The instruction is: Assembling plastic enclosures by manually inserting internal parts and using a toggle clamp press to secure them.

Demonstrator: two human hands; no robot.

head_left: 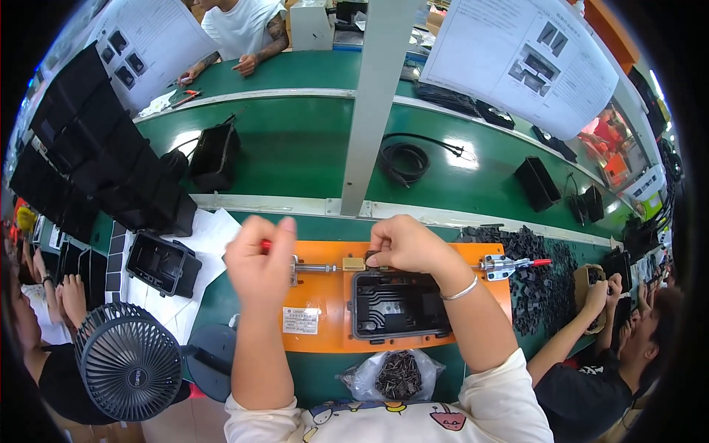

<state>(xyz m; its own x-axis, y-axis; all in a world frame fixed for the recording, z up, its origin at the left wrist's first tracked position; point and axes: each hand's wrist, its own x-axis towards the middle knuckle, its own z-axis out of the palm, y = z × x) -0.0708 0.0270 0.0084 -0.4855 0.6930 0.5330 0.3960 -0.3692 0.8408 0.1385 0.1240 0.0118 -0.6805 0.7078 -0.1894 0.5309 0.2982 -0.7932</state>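
Note:
An orange fixture plate (pixel 325 270) lies before me, with a black rectangular plastic box (pixel 402 306) set in it, its hollow side up. My left hand (pixel 260 258) is closed in a fist over the left toggle clamp (pixel 314 269); a bit of its red handle shows between the fingers. At the box's far edge my right hand (pixel 406 245) pinches a small black part, mostly hidden by the fingers, beside a brass block (pixel 354 263). The right toggle clamp (pixel 502 266), with a red-tipped handle, stands to the right of that hand.
Loose small black parts (pixel 543 288) are heaped on the right. A bag of screws (pixel 399 373) lies near my body. At left are a black fan (pixel 131 362), another black box (pixel 162 264) and stacked black boxes (pixel 111 148). A post (pixel 377 111) rises ahead. Co-workers sit on both sides.

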